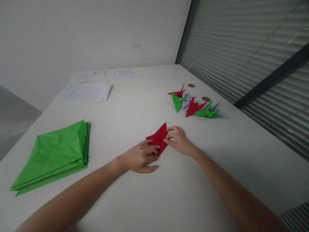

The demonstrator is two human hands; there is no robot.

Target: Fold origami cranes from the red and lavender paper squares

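A small piece of folded red origami paper (159, 138) lies on the white table between my hands. My left hand (142, 157) rests on its lower left part, fingers stretched out and apart, pressing it against the tabletop. At its right edge, my right hand (178, 139) has thumb and fingertips closed on the red paper in a pinch. The paper's upper corner points away from me. Part of its lower side is hidden under my left fingers.
A stack of creased green paper sheets (58, 145) lies at the left. Folded paper cranes (191, 106) in red, green and pale purple sit at the right. Printed sheets (87, 92) lie at the far left. Window blinds (241, 45) border the table's right side.
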